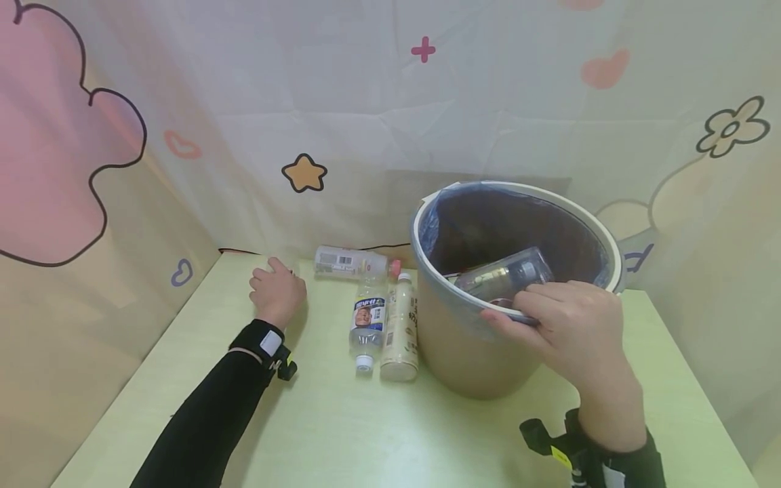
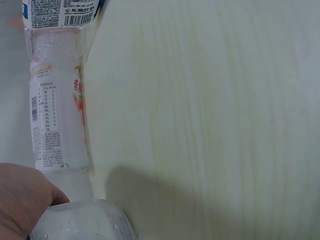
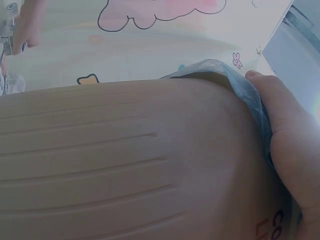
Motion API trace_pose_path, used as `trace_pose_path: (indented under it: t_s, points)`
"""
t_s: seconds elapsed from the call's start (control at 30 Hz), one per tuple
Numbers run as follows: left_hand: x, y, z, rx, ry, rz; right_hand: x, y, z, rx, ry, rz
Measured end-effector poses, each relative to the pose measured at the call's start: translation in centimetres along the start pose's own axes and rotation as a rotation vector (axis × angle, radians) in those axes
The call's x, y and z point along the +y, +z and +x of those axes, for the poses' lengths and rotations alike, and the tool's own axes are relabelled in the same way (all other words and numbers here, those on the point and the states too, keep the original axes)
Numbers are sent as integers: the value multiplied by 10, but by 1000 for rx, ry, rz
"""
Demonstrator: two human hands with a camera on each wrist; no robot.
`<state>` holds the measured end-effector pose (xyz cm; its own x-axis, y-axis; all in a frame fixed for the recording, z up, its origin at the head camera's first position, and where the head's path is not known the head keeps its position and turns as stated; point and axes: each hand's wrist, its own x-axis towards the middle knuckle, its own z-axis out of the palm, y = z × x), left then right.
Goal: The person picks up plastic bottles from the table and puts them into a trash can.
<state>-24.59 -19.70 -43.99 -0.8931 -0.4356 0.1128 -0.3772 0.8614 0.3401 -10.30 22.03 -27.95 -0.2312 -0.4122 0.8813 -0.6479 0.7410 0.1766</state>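
My left hand (image 1: 277,293) grips a clear plastic bottle at the back left of the table; in the head view the hand mostly hides it. The left wrist view shows the bottle's rounded clear end (image 2: 82,220) with droplets beside my hand (image 2: 25,200). With my right hand (image 1: 570,332) I hold the near right rim of a beige trash bin (image 1: 482,359), fingers over the edge and thumb outside. A blue liner (image 3: 250,100) is folded over that rim. Inside the bin lies a clear bottle (image 1: 503,274), partly hidden by the rim.
Left of the bin, a bottle with a portrait label (image 1: 368,318) and a cream bottle (image 1: 399,332) lie side by side. Behind them a pink-capped bottle (image 1: 344,262) lies sideways. A patterned cloth (image 1: 354,135) hangs behind the pale table (image 1: 342,434).
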Motion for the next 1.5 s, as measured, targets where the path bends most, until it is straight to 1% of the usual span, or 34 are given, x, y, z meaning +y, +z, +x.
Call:
trace_pose_path:
  t_s: [0.13,0.27,0.47,0.57,0.77,0.83,0.93,1.0,1.07,1.17,1.33,1.5]
  points:
    - [-4,-1,0,-15,12,-3,0,1,-1,-3,3,2]
    - [-7,-2,-4,-42,28,-14,0,1,-2,2,4,0]
    - [-9,-7,-8,-104,22,-90,-1,2,-3,13,-1,-2]
    - [-9,-15,-8,-123,21,-131,-1,2,-3,21,-4,-1]
    - [4,-43,-10,-144,33,-204,-2,1,-2,20,0,-4]
    - [7,-49,-9,-160,44,-226,-2,0,-2,17,2,-7]
    - [10,-57,-8,-201,38,-290,-2,0,-2,18,4,-7]
    - [13,-62,-10,-228,38,-340,-2,1,-2,19,1,-8]
    - [18,-69,-13,-238,39,-386,-2,1,-2,22,-2,-9]
    - [26,-79,-18,-235,65,-433,-2,1,-1,22,-5,-13]
    - [41,-96,-24,-188,130,-482,-2,2,1,24,-12,-13]
    - [60,-111,-27,-151,193,-500,-1,2,2,43,-12,-7]
